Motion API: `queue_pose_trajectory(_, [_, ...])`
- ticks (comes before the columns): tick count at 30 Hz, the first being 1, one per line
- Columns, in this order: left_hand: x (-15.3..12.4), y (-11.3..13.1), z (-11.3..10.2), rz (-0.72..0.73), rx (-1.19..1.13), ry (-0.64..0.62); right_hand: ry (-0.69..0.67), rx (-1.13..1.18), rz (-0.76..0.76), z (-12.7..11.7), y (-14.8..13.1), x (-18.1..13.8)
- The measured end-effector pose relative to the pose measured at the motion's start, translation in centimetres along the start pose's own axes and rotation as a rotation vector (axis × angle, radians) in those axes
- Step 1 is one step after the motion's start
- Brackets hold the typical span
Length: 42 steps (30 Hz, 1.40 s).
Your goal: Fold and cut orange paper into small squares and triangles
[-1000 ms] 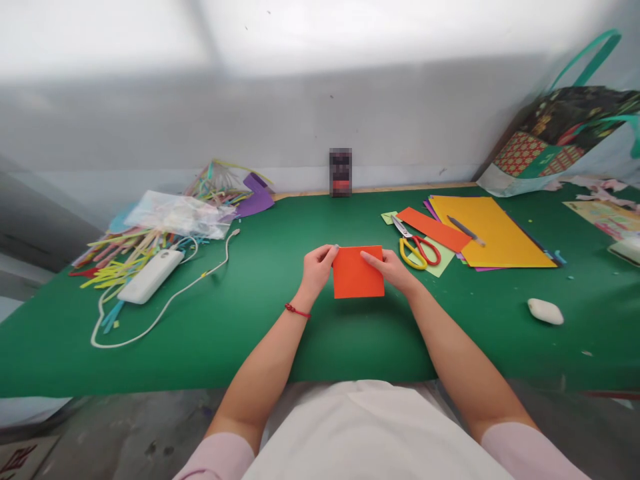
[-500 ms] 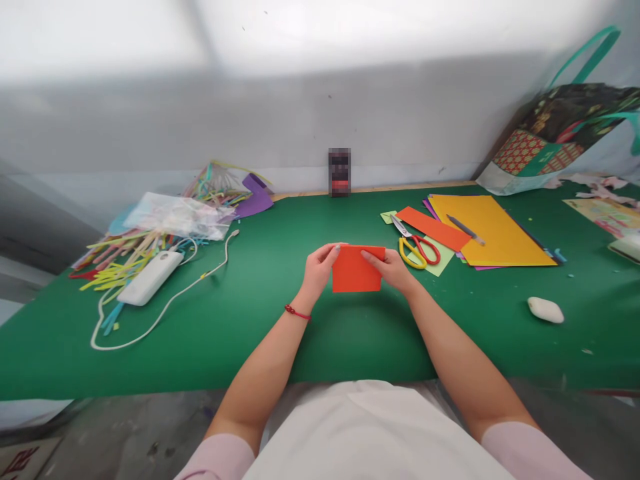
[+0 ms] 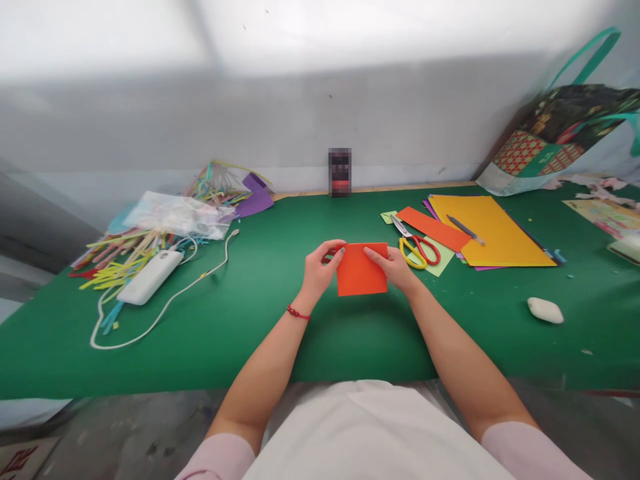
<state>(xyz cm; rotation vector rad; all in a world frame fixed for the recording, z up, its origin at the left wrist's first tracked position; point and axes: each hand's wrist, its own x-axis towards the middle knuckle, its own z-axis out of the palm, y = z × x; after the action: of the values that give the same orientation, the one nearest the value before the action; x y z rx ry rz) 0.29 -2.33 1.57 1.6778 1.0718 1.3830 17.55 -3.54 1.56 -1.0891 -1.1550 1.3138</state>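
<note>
In the head view a small orange sheet of paper [image 3: 362, 275] is held up in front of me, above the green table. My left hand [image 3: 320, 267] is closed on its upper left corner, thumb and fingertips at the edge. At the upper right, my right hand [image 3: 394, 268] grips the sheet with the thumb on its near face and the other fingers behind, out of sight. Just right of that hand lie scissors [image 3: 419, 248] with one red and one yellow handle, partly over a light green paper piece [image 3: 441, 261] and beside an orange strip [image 3: 434, 229].
Yellow paper [image 3: 505, 233] with a pen [image 3: 465, 229] lies at right, near a white rounded object [image 3: 545, 310]. Left are a white power bank [image 3: 152, 277], its cable [image 3: 170, 305], paper strips [image 3: 120, 263] and a plastic bag [image 3: 183, 215]. A patterned bag [image 3: 545, 143] leans at back right.
The orange paper has shifted slightly right and its edge tilts a little. My left fingers have bent more at the corner; the right hand keeps its grip.
</note>
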Motion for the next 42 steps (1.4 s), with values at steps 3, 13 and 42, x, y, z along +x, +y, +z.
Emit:
queue_pose_trajectory(3, [-0.08,0.27,-0.12,0.028,0.041,-0.013,-0.018,0.050,0.027,0.01,-0.15,-0.15])
queue_pose_trajectory(13, [0.41,-0.06,0.20,-0.221,-0.293,0.066,0.011,0.048,-0.014,-0.01,-0.20,0.00])
queue_pose_trajectory(42, [0.29,0.32,0.07,-0.211,-0.285,0.060,0.036,-0.060,-0.053,0.11,-0.21,-0.10])
